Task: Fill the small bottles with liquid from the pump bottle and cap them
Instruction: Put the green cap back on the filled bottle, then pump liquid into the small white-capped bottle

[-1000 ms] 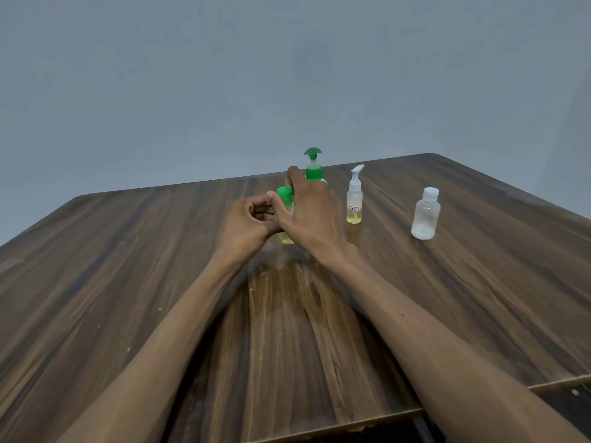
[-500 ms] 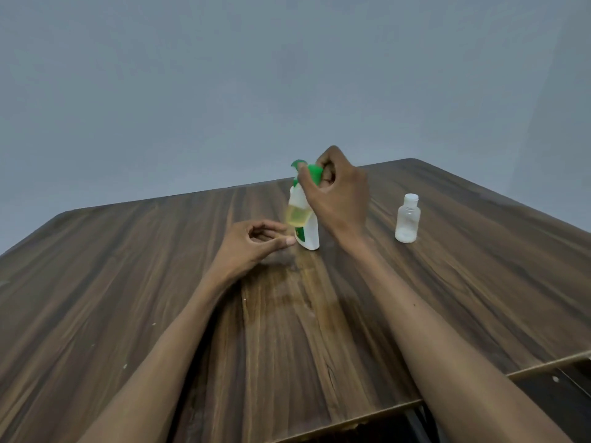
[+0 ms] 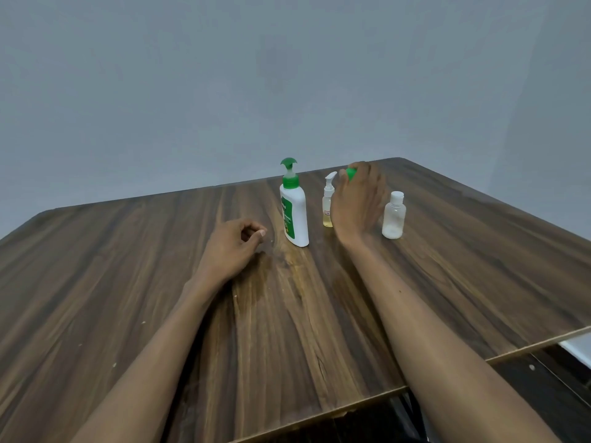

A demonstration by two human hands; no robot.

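Right hand (image 3: 359,203) wraps round a small bottle with a green cap (image 3: 351,172), hiding most of it | left hand (image 3: 232,247) rests loosely curled, holding nothing, on the brown wooden table (image 3: 128,282) | tall white pump bottle with green top (image 3: 293,212) stands between the hands | little clear spray bottle with yellow liquid (image 3: 328,203) just left of the right hand | clear white-capped bottle (image 3: 394,215) just right of it.

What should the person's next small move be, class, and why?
Probably release the green-capped bottle and reach for the clear white-capped bottle. The right hand is setting the capped one down beside the small spray bottle, and the clear one looks nearly empty.
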